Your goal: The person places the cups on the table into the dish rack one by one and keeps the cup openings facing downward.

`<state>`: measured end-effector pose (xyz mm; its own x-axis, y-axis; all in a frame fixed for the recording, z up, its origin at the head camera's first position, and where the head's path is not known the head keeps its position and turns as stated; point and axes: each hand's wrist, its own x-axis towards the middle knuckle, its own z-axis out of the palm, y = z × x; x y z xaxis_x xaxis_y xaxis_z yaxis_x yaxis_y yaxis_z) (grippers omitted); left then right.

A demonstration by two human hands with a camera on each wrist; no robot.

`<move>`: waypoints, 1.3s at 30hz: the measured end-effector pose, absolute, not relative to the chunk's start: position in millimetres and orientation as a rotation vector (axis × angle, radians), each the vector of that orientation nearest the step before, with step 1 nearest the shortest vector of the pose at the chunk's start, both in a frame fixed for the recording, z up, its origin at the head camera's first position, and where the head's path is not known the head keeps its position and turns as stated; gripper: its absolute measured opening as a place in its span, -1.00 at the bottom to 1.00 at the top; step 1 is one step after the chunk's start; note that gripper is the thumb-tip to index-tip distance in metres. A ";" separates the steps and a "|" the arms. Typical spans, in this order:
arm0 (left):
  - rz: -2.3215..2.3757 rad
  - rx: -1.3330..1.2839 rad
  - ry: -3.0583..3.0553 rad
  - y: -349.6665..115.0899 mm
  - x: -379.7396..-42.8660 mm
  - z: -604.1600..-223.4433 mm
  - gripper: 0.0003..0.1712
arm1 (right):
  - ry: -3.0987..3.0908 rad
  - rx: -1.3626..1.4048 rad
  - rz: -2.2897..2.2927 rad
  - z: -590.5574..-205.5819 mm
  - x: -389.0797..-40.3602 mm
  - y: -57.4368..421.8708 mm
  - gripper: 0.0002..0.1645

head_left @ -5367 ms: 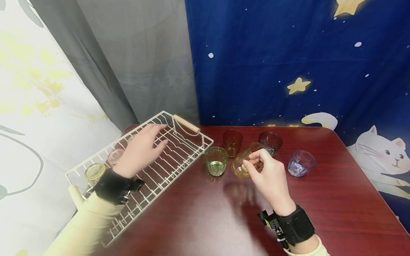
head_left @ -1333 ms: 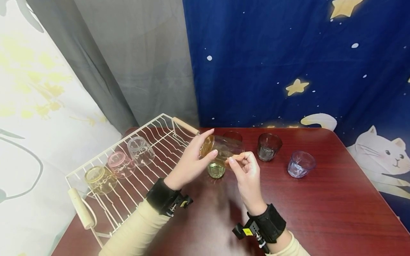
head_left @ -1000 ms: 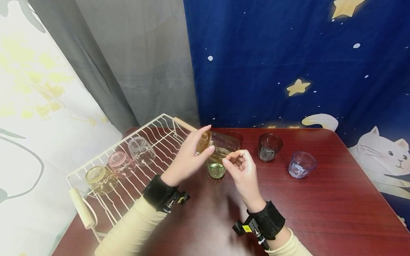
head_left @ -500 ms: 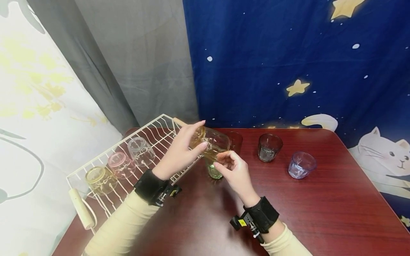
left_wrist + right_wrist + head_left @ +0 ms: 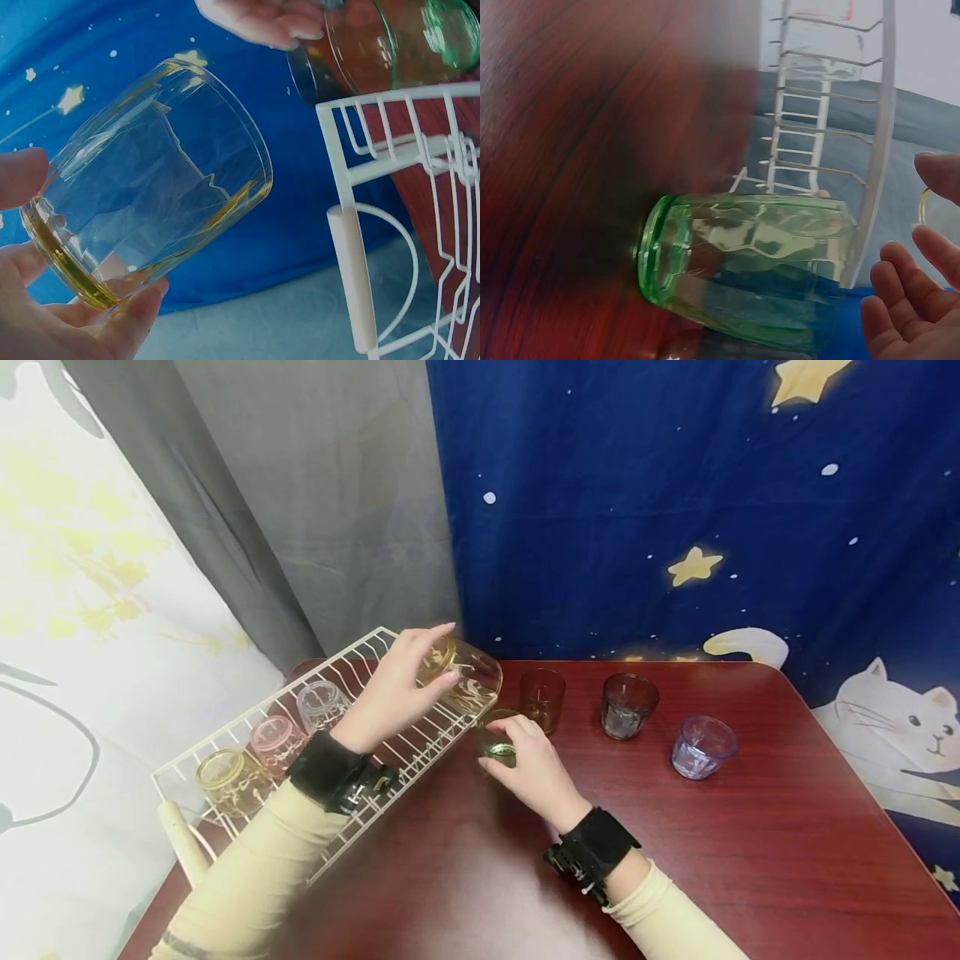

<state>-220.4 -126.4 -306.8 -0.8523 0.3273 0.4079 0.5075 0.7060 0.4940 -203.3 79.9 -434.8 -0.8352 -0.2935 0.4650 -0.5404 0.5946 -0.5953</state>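
Head view, from the green glass [image 5: 498, 750]. Obstructions: wire rack [image 5: 260, 705] from 8 to 11 o'clock; tilted amber glass [image 5: 474, 681] at 11; brown glass [image 5: 543, 697] close at 2; right hand [image 5: 536, 768] at 4. Passage: bare surface [image 5: 465, 877] at 6 o'clock, and at 3 from that hand to the blue glass [image 5: 702, 747]; a narrower gap runs between brown glass and dark glass [image 5: 628, 706].

At head-view centre, the right hand [image 5: 536, 768] partly covers the green glass [image 5: 501, 749] (cropped upper right, left wrist view); lower left, a sleeve [image 5: 255, 860] partly hides the rack [image 5: 431, 762].
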 end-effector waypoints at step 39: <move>-0.807 -0.194 -2.905 -213.4 -278.7 -327.0 -0.27 | -2.606 0.878 0.595 -452.8 -223.0 71.7 -0.76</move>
<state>-278.7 -213.4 -327.0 -0.9845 0.0912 0.1495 0.1553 0.8495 0.5042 -223.0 71.7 -452.8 -0.7570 -0.4945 0.4272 -0.6309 0.7233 -0.2806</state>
